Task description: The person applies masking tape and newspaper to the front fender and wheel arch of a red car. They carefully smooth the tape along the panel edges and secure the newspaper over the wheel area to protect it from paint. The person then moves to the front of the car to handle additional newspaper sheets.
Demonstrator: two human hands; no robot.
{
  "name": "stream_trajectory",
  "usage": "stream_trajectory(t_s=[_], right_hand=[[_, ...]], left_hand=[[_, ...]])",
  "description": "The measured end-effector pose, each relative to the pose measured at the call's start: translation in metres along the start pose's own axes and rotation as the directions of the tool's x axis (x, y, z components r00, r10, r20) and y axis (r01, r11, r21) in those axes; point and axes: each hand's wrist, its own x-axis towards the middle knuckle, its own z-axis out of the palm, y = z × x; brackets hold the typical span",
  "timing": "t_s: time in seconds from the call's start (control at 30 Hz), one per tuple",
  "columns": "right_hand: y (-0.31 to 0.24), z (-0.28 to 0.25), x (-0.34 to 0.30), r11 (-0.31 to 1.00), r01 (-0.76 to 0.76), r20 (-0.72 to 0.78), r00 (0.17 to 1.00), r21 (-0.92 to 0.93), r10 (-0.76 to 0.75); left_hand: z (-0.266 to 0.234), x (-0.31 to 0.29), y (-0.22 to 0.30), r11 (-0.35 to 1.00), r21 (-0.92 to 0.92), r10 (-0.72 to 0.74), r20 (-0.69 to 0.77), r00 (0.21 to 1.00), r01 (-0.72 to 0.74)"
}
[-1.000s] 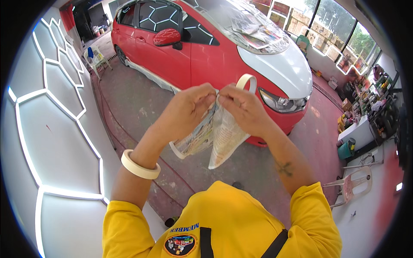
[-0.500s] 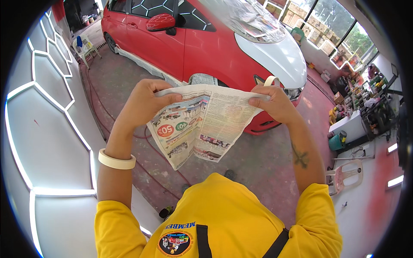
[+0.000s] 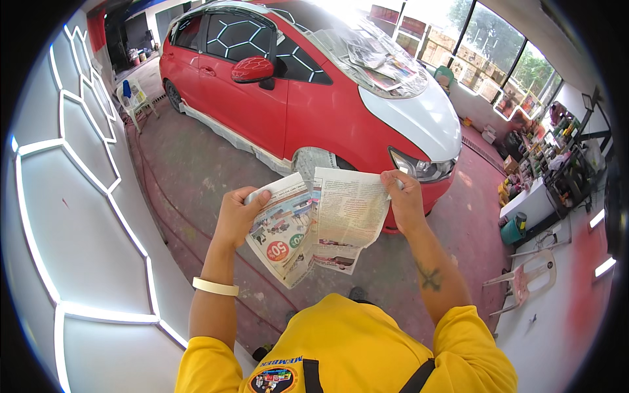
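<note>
A sheet of newspaper [image 3: 354, 209] hangs between my two hands in front of my chest. My left hand [image 3: 239, 213] pinches its upper left edge, thumb on top. At the upper right corner my right hand [image 3: 405, 196] grips it between thumb and fingers. A V-shaped split opens from the top edge near the middle; how far down it runs I cannot tell. Around my left forearm sits a roll of cream masking tape [image 3: 216, 287]. Beyond the paper stands a red car [image 3: 321, 114], its front wheel covered with newspaper [image 3: 314, 159].
Newspaper and clear plastic [image 3: 373, 59] cover the car's windshield. Red hoses [image 3: 177, 232] lie along the floor at left, beside a wall with lit hexagon strips [image 3: 105, 311]. A pale pink chair [image 3: 527, 281] stands at right, near a cluttered shelf [image 3: 557, 170] and a teal bin [image 3: 513, 229].
Both hands have come lower, and the newspaper with them. A split has opened at its top edge. The view has tilted up, showing more of the car.
</note>
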Motion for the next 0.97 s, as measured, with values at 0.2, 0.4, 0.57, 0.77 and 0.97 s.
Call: stream_trajectory(t_s=[0.2, 0.4, 0.57, 0.77, 0.97], right_hand=[[0.009, -0.008, -0.007, 0.993, -0.091, -0.029, 0.995, 0.071, 0.093], [0.018, -0.034, 0.026, 0.973, -0.15, 0.044, 0.989, 0.178, 0.144], [0.06, -0.061, 0.021, 0.957, -0.176, 0.249, 0.961, 0.232, 0.117], [0.159, -0.048, 0.051, 0.781, -0.267, 0.108, 0.962, 0.565, 0.251], [0.163, -0.103, 0.134, 0.696, -0.178, 0.096, 0.983, 0.696, 0.156]], left_hand=[[-0.009, -0.009, -0.04, 0.924, -0.346, 0.2, 0.077, 0.977, -0.162], [0.065, -0.041, -0.117, 0.937, -0.349, 0.047, 0.053, 0.997, -0.026], [0.091, 0.02, -0.076, 0.946, -0.325, -0.039, -0.091, 0.995, 0.007], [0.096, 0.09, -0.062, 0.995, -0.075, 0.054, -0.173, 0.983, -0.068], [0.16, 0.179, -0.04, 0.986, -0.034, 0.153, -0.234, 0.96, -0.165]])
